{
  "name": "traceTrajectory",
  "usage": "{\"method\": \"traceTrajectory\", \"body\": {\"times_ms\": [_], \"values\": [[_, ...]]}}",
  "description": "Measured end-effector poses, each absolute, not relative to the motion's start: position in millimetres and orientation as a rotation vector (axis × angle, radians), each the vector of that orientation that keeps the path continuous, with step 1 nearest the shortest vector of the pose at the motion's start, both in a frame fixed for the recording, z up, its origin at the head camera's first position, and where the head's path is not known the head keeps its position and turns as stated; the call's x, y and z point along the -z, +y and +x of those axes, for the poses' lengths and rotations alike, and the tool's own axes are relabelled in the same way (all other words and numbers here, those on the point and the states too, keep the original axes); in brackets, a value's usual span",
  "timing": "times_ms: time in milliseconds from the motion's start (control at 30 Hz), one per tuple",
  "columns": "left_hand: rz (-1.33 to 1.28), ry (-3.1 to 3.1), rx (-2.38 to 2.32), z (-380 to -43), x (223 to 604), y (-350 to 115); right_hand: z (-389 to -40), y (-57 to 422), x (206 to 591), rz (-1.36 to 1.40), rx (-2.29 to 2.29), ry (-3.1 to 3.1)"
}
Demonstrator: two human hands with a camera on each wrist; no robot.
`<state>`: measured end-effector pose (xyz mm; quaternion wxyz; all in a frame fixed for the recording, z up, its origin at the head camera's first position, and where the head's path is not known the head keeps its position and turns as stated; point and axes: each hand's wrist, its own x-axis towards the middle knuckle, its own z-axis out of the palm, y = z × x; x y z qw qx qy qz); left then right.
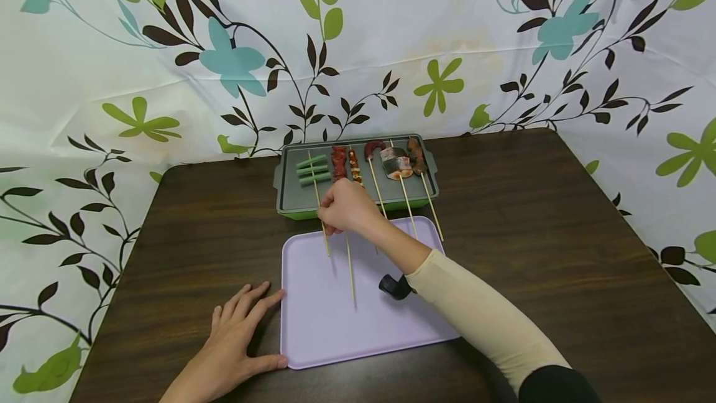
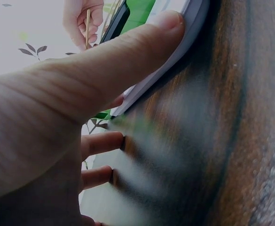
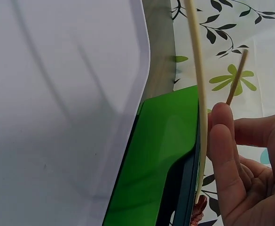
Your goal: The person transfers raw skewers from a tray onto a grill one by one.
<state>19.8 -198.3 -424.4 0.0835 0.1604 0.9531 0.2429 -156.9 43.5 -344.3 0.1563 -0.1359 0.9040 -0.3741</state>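
Observation:
My right hand (image 1: 352, 207) pinches the lower stick of a skewer (image 1: 326, 245) between thumb and fingers. That skewer's green vegetable pieces (image 1: 314, 170) lie at the left of a dark grill plate (image 1: 291, 196). In the right wrist view, the stick end (image 3: 237, 77) sticks out past the pinching fingertips, and a second stick (image 3: 200, 103) passes in front of them. My left hand (image 1: 226, 344) is spread at the left edge of a lilac tray (image 1: 321, 328), its thumb (image 2: 161, 28) against the near corner and its index fingertip at the side.
Also on the grill are skewers of red meat (image 1: 339, 160), small mixed pieces (image 1: 355, 163), a curled dark red piece (image 1: 373, 148), fish (image 1: 394, 162) and brown meat (image 1: 416, 155). Their sticks point nearward over the tray. Behind the brown table (image 1: 531, 235) hangs a leaf-patterned cloth (image 1: 369, 48).

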Motion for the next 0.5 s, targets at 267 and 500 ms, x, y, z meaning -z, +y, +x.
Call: {"method": "traceTrajectory", "body": {"times_ms": [267,500], "values": [[0.469,2.844,-0.730,21.1,422.8,-198.0,-158.2,41.9,344.1,-0.409,1.035,2.642],[0.466,2.843,-0.721,19.7,422.8,-197.5,-158.3,41.3,345.9,-0.410,1.028,2.655]]}}
